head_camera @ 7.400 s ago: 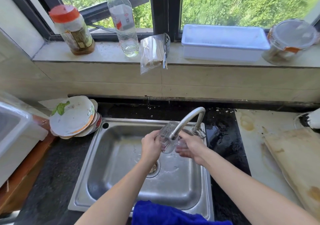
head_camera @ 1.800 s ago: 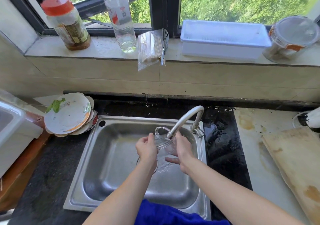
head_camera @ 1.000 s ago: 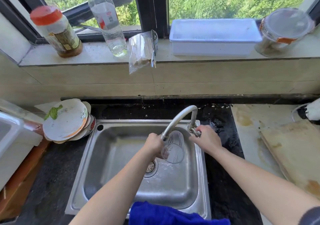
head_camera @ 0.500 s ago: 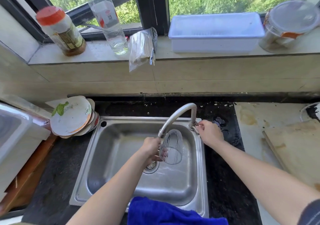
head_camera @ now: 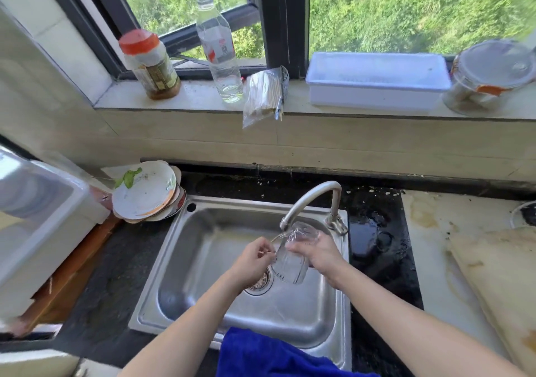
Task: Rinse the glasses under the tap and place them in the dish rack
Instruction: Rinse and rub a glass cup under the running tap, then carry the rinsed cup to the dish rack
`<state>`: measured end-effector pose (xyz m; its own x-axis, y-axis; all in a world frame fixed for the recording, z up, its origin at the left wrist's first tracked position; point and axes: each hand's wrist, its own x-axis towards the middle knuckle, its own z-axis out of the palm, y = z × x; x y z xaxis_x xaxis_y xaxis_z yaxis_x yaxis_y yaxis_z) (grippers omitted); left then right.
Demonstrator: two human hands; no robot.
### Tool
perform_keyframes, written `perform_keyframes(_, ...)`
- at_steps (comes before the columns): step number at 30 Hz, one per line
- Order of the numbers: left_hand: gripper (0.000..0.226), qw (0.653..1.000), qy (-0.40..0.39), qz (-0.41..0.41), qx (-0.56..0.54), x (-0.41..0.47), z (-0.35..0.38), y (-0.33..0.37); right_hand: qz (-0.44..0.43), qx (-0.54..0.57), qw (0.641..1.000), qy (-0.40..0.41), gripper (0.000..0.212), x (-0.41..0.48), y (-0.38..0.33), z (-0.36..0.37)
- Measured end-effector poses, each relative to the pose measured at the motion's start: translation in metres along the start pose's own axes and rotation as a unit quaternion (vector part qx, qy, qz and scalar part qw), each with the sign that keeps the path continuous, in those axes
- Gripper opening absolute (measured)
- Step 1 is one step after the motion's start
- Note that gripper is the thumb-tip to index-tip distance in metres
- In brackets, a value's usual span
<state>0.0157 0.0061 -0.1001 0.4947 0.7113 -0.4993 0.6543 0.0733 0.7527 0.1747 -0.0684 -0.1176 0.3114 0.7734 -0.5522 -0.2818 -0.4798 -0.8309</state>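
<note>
A clear ribbed glass hangs tilted over the steel sink, just below the spout of the curved tap. My right hand grips its upper part from the right, fingers curled over the rim end. On the glass's left side my left hand pinches it with curled fingers. The glass's base end points toward me and down. A white slatted tray sits on the windowsill at the right.
Stacked dirty plates lean left of the sink. A white plastic bin stands at the far left. A blue cloth lies over the sink's front edge. Jars, a bottle and a chopstick bag line the sill. A wooden board lies right.
My right hand left the tap's handle and came onto the glass. The glass stayed under the spout in my left hand. The camera tilted up and shifted slightly.
</note>
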Motion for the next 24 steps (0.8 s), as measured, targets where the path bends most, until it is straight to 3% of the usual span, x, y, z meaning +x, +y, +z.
perform_keyframes(2, 0.019, 0.990, -0.014, -0.004, 0.141, 0.003, -0.010, -0.011, -0.049, -0.119, 0.991, 0.049, 0.060, -0.004, 0.001, 0.000)
perform_keyframes(4, 0.034, 0.955, 0.007, 0.002, 0.298, 0.005, -0.019, -0.016, -0.064, -0.239, 0.966, 0.082, 0.068, -0.011, 0.000, 0.000)
perform_keyframes(7, 0.035, 0.910, 0.039, 0.037, 0.412, 0.004, -0.027, -0.014, -0.079, -0.324, 0.936, 0.114, 0.069, -0.028, -0.004, 0.005)
perform_keyframes(20, 0.029, 0.871, 0.015, 0.163, 0.462, -0.011, -0.050, -0.019, -0.078, -0.325, 0.910, 0.247, 0.067, -0.069, 0.009, 0.041)
perform_keyframes(22, 0.027, 0.870, 0.002, 0.179, 0.459, -0.011, -0.049, -0.017, -0.076, -0.271, 0.923, 0.263, 0.075, -0.077, 0.015, 0.040)
perform_keyframes(24, 0.023, 0.879, -0.012, 0.192, 0.437, -0.012, -0.040, -0.007, -0.079, -0.165, 0.935, 0.303, 0.069, -0.088, 0.023, 0.034)
